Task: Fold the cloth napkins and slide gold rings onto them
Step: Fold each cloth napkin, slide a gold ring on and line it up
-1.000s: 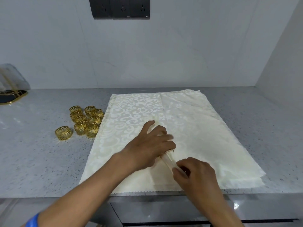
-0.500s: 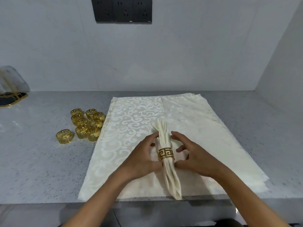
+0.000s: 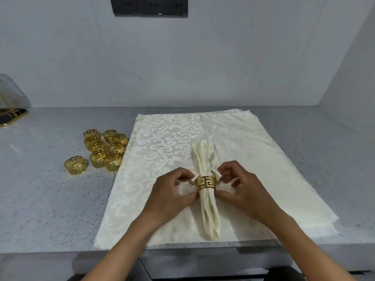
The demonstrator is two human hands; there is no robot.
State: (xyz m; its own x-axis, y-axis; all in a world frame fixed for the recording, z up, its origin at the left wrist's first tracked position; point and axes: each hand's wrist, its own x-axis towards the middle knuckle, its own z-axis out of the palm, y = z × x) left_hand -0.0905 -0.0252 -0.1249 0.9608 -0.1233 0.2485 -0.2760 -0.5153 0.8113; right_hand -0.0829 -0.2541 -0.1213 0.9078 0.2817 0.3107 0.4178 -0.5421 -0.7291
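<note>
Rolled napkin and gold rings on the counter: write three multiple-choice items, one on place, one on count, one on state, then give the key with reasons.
1. Where do the loose gold rings lie?
A. left of the flat napkin stack
B. on top of the stack
C. right of the stack

2. How many rings are on the rolled napkin?
A. none
B. one
C. two

3. What are the hands doing?
A. resting flat on the counter
B. both pinching the napkin beside the fitted ring
C. both lifting loose rings

Key: 1 A, the cluster sits on bare counter by the stack's left edge. 2 B, a single gold band circles the roll's middle. 3 B, the left hand and right hand have curled fingertips closed on cloth at either side of the band.
</note>
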